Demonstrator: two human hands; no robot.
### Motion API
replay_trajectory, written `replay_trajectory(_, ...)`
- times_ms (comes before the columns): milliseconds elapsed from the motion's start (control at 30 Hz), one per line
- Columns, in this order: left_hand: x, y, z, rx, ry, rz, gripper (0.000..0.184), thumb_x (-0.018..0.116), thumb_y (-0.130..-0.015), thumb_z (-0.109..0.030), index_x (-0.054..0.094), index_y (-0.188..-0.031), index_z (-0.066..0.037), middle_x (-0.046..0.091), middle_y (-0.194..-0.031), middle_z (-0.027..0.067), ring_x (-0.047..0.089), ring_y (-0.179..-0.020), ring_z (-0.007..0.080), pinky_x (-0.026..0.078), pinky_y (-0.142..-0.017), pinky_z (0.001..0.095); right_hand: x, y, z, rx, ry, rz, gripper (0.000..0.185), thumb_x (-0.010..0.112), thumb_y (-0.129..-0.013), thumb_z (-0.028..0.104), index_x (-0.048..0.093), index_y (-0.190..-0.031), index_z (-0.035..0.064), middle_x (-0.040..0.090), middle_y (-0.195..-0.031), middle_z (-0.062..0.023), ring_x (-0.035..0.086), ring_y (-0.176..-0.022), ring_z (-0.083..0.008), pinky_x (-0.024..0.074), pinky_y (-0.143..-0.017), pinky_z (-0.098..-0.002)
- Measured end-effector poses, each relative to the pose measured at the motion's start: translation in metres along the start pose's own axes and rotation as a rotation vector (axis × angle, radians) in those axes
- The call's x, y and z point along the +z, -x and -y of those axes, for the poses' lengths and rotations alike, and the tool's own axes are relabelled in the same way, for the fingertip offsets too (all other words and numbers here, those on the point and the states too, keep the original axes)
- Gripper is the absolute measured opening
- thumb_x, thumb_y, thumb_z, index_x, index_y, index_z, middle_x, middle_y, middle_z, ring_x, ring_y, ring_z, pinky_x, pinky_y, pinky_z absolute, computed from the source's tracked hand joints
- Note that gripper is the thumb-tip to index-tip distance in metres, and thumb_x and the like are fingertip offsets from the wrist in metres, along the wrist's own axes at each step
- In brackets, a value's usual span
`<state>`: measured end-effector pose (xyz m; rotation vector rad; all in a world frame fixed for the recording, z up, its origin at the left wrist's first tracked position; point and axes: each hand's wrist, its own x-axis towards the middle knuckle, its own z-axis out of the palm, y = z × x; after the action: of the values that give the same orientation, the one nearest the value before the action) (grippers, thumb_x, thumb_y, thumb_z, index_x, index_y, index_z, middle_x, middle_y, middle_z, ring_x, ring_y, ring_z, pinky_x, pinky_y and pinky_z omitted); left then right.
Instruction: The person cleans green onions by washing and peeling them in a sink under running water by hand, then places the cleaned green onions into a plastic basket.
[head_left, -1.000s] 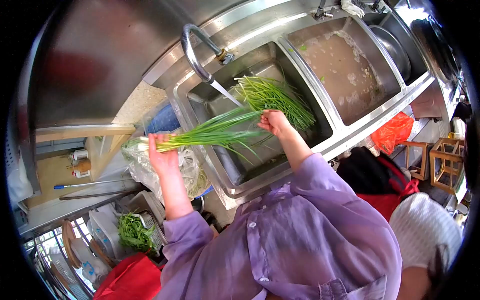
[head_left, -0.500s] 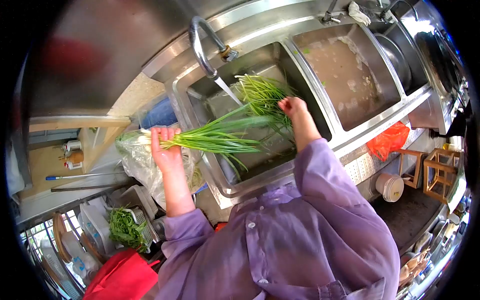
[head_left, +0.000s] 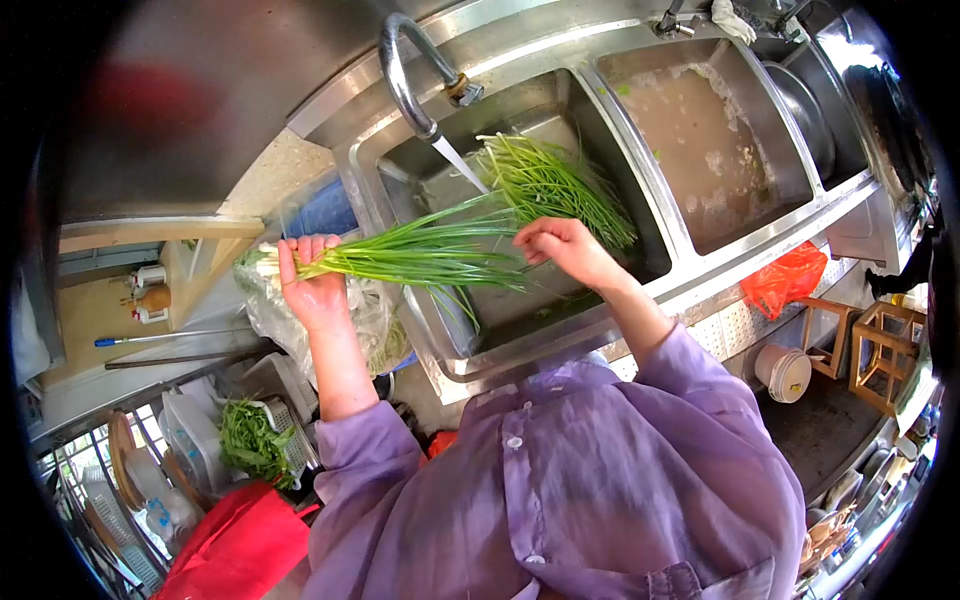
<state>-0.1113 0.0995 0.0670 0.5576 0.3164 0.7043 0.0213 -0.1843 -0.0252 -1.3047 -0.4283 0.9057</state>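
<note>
My left hand [head_left: 318, 288] grips a bunch of green onions [head_left: 410, 254] near the white root ends, left of the sink. The long green leaves reach right over the left sink basin [head_left: 455, 345]. Close to the leaf tips is my right hand [head_left: 565, 248], its fingers curled; whether anything thin is between them is too small to tell. A second pile of green onions [head_left: 565, 190] lies in the basin behind my right hand. Water [head_left: 460, 163] runs from the curved faucet [head_left: 400, 85] into this basin.
The middle basin [head_left: 700, 140] holds murky water. Left of the sink are a clear plastic bag [head_left: 270, 315] and leafy greens [head_left: 255, 440] in a basket. A red bag [head_left: 785, 280], a white bucket [head_left: 785, 375] and wooden stools [head_left: 885, 350] stand at the right.
My right hand went right over the pile, then came back left to the leaf tips of the held bunch. The person in white at the lower right has gone out of view.
</note>
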Motion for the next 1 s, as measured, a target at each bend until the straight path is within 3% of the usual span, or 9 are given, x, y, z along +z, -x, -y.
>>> replay_trajectory(167,0.004,-0.001,0.003,-0.021,0.010,0.014,0.017,0.046,-0.086,-0.019,0.046,-0.072,-0.009,0.035,-0.057,-0.0002,0.033,-0.057,0.0134,0.031,-0.065,0.0323,0.031,0.006,0.007,-0.437,0.608,-0.008,0.011,0.061,-0.070,0.010,0.058,-0.079,0.0041,0.053,-0.073,-0.0080,0.055,-0.068,-0.0238,0.0458,-0.062,-0.0307)
replay_trajectory(300,0.011,-0.002,0.004,0.012,0.009,-0.039,0.017,0.046,-0.086,-0.019,0.045,-0.072,-0.009,0.034,-0.057,-0.0006,0.032,-0.056,0.0132,0.031,-0.064,0.0320,0.029,0.002,0.002,-0.501,0.664,0.021,0.011,0.062,-0.068,0.010,0.057,-0.076,0.0045,0.054,-0.077,-0.0091,0.054,-0.070,-0.0278,0.0457,-0.062,-0.0328)
replay_trajectory(400,0.011,0.001,0.004,0.019,-0.016,-0.032,0.017,0.047,-0.085,-0.018,0.045,-0.071,-0.009,0.033,-0.056,-0.0010,0.031,-0.055,0.0125,0.031,-0.063,0.0312,0.027,0.006,0.002,-0.471,0.586,0.020,0.008,0.060,-0.070,0.009,0.056,-0.075,0.0036,0.055,-0.075,-0.0068,0.056,-0.065,-0.0218,0.0451,-0.059,-0.0305)
replay_trajectory(500,0.009,0.003,0.000,0.005,0.003,0.062,0.017,0.046,-0.086,-0.019,0.045,-0.071,-0.010,0.032,-0.056,-0.0019,0.030,-0.055,0.0108,0.030,-0.062,0.0292,0.019,0.006,-0.014,-0.134,0.243,0.083,0.006,0.056,-0.072,0.007,0.055,-0.077,0.0028,0.054,-0.070,-0.0032,0.054,-0.060,-0.0131,0.0435,-0.055,-0.0260)
replay_trajectory(567,0.009,0.004,-0.004,-0.006,0.040,0.134,0.017,0.045,-0.086,-0.019,0.045,-0.072,-0.010,0.032,-0.056,-0.0024,0.030,-0.054,0.0098,0.030,-0.061,0.0280,0.011,0.006,-0.020,0.190,-0.247,-0.145,0.007,0.055,-0.073,0.005,0.054,-0.079,0.0020,0.052,-0.065,-0.0007,0.050,-0.058,-0.0070,0.0410,-0.052,-0.0221)
replay_trajectory(633,0.015,0.007,-0.009,-0.017,-0.018,0.205,0.017,0.043,-0.087,-0.019,0.045,-0.073,-0.010,0.031,-0.056,-0.0030,0.029,-0.054,0.0084,0.029,-0.060,0.0261,0.017,0.009,-0.013,0.118,-0.192,-0.135,0.009,0.056,-0.074,0.006,0.054,-0.081,0.0021,0.053,-0.066,-0.0011,0.050,-0.057,-0.0073,0.0410,-0.051,-0.0223)
replay_trajectory(700,0.019,0.012,-0.010,-0.022,-0.039,0.198,0.018,0.041,-0.088,-0.020,0.045,-0.074,-0.010,0.031,-0.056,-0.0033,0.029,-0.053,0.0082,0.029,-0.060,0.0257,0.030,0.013,-0.003,-0.079,0.207,-0.099,0.009,0.056,-0.074,0.005,0.053,-0.082,0.0024,0.054,-0.068,-0.0027,0.051,-0.057,-0.0082,0.0416,-0.051,-0.0236)
replay_trajectory(833,0.025,0.014,-0.005,-0.056,-0.007,0.292,0.017,0.041,-0.088,-0.020,0.045,-0.075,-0.010,0.032,-0.056,-0.0036,0.029,-0.053,0.0083,0.029,-0.060,0.0258,0.040,0.000,0.003,-0.365,0.474,-0.142,0.013,0.057,-0.070,0.004,0.054,-0.083,0.0051,0.055,-0.070,-0.0110,0.056,-0.059,-0.0216,0.0444,-0.055,-0.0300)
replay_trajectory(1000,0.028,0.016,-0.004,-0.076,0.018,0.318,0.017,0.040,-0.088,-0.021,0.045,-0.075,-0.010,0.032,-0.055,-0.0036,0.029,-0.053,0.0084,0.029,-0.060,0.0260,0.044,0.003,0.003,-0.379,0.584,-0.104,0.013,0.057,-0.072,0.008,0.056,-0.084,0.0067,0.057,-0.070,-0.0119,0.056,-0.065,-0.0296,0.0458,-0.059,-0.0338)
